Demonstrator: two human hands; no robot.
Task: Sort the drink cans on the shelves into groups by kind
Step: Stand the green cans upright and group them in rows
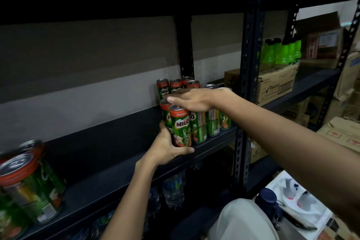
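Note:
A cluster of green Milo cans (198, 122) with red tops stands at the right end of the dark shelf (109, 142). My left hand (167, 148) grips the front Milo can (180, 125) near its base, fingers curled behind it and thumb along the bottom. My right hand (191, 100) lies flat, palm down, over the tops of the middle cans, fingers straight. Behind it, several more Milo cans (171, 87) stand in a back row. More green cans (29, 187) with red rims sit blurred at the shelf's left end.
A black perforated upright (250, 76) bounds the shelf at the right. Past it stand a cardboard box (276, 85) and green bottles (280, 52). Water bottles (173, 189) sit on the shelf below. More cartons are stacked at far right.

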